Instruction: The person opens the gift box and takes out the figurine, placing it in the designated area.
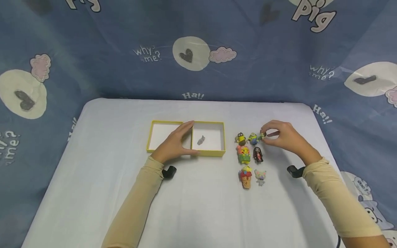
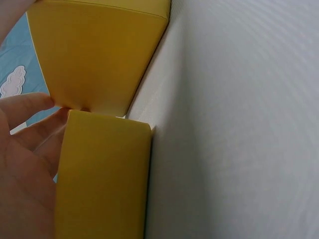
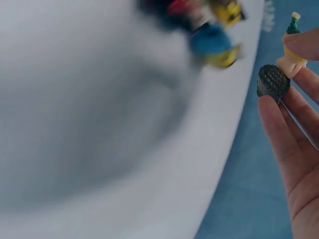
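Observation:
My left hand [image 1: 173, 144] spans the right-hand yellow box [image 1: 211, 153], thumb at its near wall and fingers at the far rim. Inside that box lies a small grey figurine [image 1: 201, 140]. In the left wrist view the fingers reach past the corners of two yellow walls. My right hand [image 1: 285, 137] pinches a small figurine [image 3: 291, 62] with a green top, yellow middle and pale base; a dark, bumpy round piece [image 3: 273, 82] sits by it at the fingertips. Close to that hand is a blue-and-yellow figurine [image 1: 253, 138].
A second yellow-edged tray [image 1: 150, 137] adjoins the box on the left. Several figurines stand or lie right of it: a yellow one [image 1: 240, 138], a pink-and-green one [image 1: 243, 155], a dark-haired one [image 1: 257, 155], an ice-cream cone [image 1: 246, 179] and a grey cat-like one [image 1: 260, 177]. White cloth covers the table [image 1: 192, 206].

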{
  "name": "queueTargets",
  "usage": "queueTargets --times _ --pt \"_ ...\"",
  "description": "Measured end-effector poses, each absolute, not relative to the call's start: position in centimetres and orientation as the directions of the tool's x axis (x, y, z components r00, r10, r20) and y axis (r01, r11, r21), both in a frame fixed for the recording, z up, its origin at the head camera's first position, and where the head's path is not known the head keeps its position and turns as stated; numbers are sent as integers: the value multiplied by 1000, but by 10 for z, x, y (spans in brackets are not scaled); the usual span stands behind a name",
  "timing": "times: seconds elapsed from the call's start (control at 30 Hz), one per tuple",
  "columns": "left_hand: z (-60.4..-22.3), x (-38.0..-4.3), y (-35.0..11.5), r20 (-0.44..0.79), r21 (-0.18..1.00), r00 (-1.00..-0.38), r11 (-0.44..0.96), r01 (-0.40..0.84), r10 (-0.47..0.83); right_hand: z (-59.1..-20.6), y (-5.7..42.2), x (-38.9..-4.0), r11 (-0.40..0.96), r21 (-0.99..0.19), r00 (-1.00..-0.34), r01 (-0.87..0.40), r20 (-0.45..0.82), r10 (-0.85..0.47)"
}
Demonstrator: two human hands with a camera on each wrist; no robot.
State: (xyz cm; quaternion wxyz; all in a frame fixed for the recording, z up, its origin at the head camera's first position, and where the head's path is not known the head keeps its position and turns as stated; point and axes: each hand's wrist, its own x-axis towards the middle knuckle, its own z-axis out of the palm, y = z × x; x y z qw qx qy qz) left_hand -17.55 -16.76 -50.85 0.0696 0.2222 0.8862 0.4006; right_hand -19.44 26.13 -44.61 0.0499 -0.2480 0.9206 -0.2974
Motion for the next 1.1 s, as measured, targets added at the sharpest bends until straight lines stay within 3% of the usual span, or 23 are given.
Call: queueTargets --times 0.23,1.1 --pt "-513 -175 -171 72 746 -892 569 345 447 -463 280 -195 751 -540 -892 -380 -1 -451" --pt "-510 -176 -168 63 748 -890 568 342 452 -476 281 -192 773 -447 -864 -450 -1 -503"
